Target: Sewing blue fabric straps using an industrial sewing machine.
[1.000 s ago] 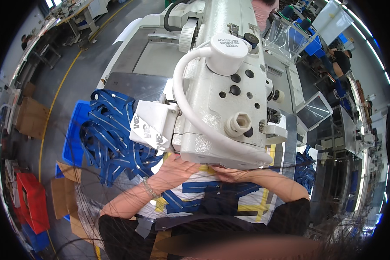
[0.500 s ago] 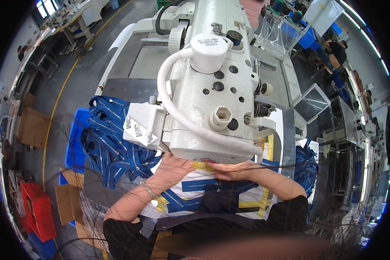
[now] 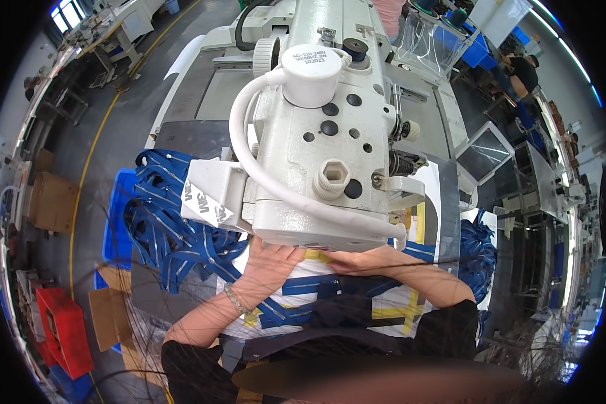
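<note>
My left hand lies with extended fingers on a white board marked with yellow tape, its fingertips partly under the white sewing machine head. My right hand rests just right of it, fingers stretched leftward and tips partly hidden by the head. Blue zipper strips lie across the board below both hands. A heap of blue zippers sits left of the machine, a second heap to the right.
Blue bins, open cardboard and a red crate stand at left. A screen is at right. Thread cones and a person in pink are behind; another person works at upper right.
The view has shifted, so the machine sits further left and higher in the picture. A blue strip shows more to the right of my right hand; both hands stay near the head.
</note>
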A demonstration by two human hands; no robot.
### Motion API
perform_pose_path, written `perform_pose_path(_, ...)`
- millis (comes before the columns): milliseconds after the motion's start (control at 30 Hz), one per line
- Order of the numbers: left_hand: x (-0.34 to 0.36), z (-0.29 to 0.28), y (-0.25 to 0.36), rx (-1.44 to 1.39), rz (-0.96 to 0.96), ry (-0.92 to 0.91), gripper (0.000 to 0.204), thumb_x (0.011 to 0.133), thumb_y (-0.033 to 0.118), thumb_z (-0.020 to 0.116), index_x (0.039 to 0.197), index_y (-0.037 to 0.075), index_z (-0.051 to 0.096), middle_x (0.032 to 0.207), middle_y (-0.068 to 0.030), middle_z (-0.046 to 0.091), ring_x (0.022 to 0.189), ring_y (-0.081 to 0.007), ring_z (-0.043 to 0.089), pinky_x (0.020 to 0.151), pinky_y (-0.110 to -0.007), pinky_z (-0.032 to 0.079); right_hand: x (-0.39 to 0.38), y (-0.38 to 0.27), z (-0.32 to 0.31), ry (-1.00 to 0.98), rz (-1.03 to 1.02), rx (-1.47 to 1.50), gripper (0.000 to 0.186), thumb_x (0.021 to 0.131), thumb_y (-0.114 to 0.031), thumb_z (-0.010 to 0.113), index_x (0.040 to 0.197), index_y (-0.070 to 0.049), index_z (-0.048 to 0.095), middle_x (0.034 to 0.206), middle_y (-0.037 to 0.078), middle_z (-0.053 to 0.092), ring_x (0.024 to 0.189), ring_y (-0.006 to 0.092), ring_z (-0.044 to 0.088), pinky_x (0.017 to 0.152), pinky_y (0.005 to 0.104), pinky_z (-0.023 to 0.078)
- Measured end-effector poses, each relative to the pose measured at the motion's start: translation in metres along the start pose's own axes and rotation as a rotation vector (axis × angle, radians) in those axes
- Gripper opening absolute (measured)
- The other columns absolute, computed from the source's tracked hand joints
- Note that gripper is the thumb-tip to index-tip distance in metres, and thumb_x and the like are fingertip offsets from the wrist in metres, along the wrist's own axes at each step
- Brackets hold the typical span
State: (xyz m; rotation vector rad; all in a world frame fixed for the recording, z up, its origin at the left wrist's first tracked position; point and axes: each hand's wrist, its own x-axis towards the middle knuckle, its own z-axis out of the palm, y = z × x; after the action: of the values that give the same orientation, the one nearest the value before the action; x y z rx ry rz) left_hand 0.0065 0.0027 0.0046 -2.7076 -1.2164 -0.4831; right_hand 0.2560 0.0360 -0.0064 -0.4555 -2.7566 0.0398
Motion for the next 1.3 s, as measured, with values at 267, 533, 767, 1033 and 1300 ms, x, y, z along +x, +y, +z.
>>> perform_pose_path(267, -0.006, 0.001, 0.003, -0.024, -0.011, -0.112, 0.031, 0.084, 0.022, 0.049, 0.114, 0.018, 0.058, 0.11, 0.0035, 0.057, 0.109, -0.0145, 0.051, 0.1, -0.053, 0.03, 0.007, -0.005, -0.019, 0.052, 0.034, 0.011, 0.03, 0.076, -0.022, 0.07, 0.101, -0.012, 0.057, 0.095, 0.001, 0.056, 0.082, 0.0162, 0.056, 0.07, 0.0334, 0.039)
perform_pose_path(533, -0.005, -0.002, 0.002, -0.006, -0.012, -0.159, 0.034, 0.089, 0.026, 0.049, 0.121, 0.023, 0.058, 0.117, -0.0043, 0.06, 0.108, -0.021, 0.056, 0.101, -0.052, 0.029, 0.007, 0.002, -0.01, 0.072, 0.026, -0.004, 0.03, 0.077, -0.026, 0.07, 0.1, -0.011, 0.059, 0.092, 0.002, 0.058, 0.08, 0.0174, 0.057, 0.069, 0.032, 0.041)
perform_pose_path(767, 0.001, 0.003, 0.001, -0.066, -0.037, -0.172, 0.032, 0.088, 0.028, 0.051, 0.119, 0.022, 0.06, 0.122, -0.0063, 0.056, 0.12, -0.0273, 0.047, 0.103, -0.052, 0.028, 0.013, -0.003, -0.032, 0.081, 0.108, -0.018, 0.03, 0.077, -0.028, 0.07, 0.1, -0.012, 0.059, 0.086, 0.002, 0.057, 0.075, 0.0176, 0.056, 0.067, 0.0303, 0.042)
perform_pose_path(1033, -0.003, 0.005, -0.001, -0.085, -0.025, -0.165, 0.028, 0.088, 0.028, 0.053, 0.114, 0.021, 0.062, 0.121, -0.0092, 0.056, 0.118, -0.0294, 0.048, 0.101, -0.05, 0.032, 0.011, -0.002, -0.025, 0.028, 0.12, -0.007, 0.029, 0.079, -0.029, 0.068, 0.101, -0.013, 0.059, 0.08, 0.001, 0.053, 0.071, 0.0165, 0.053, 0.066, 0.0288, 0.041)
perform_pose_path(1300, 0.005, 0.001, 0.001, -0.245, -0.096, -0.054, 0.028, 0.086, 0.021, 0.054, 0.112, 0.015, 0.064, 0.111, -0.0054, 0.062, 0.108, -0.0273, 0.055, 0.093, -0.052, 0.04, 0.008, 0.002, -0.016, 0.024, 0.125, 0.003, 0.026, 0.083, -0.03, 0.064, 0.104, -0.016, 0.057, 0.081, 0.001, 0.052, 0.072, 0.0159, 0.051, 0.064, 0.0275, 0.039)
